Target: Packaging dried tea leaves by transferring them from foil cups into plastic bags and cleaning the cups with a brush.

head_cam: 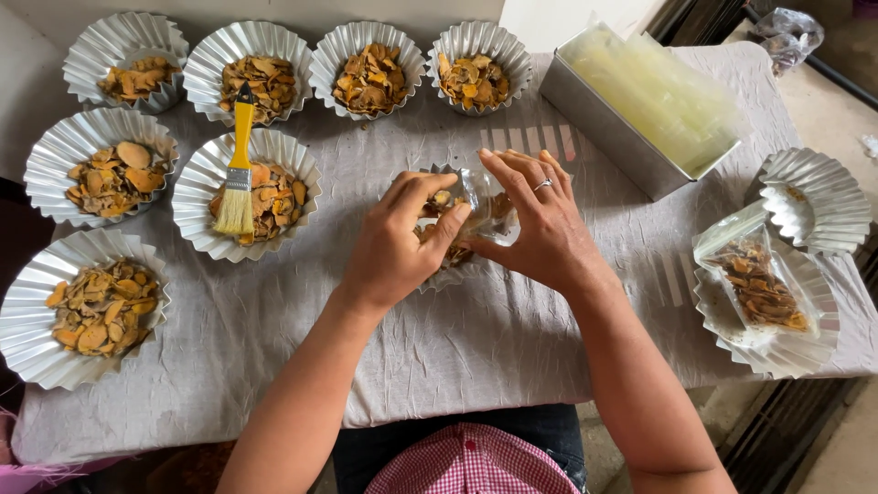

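Left hand [393,247] and right hand [540,229] pinch a clear pouch [476,206] over a fluted foil tray [444,274] at counter [476,348] centre, mouth tilted so dried orange slices [439,203] stay contained.

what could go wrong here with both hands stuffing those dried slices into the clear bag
1. The left hand and right hand work the clear bag over a fluted tin; slices could slip past the mouth onto the cloth.
2. The brush rests loosely across a filled tin; a nudge might tip it off.
3. The filled bag at right lies near the table edge and might slide off.
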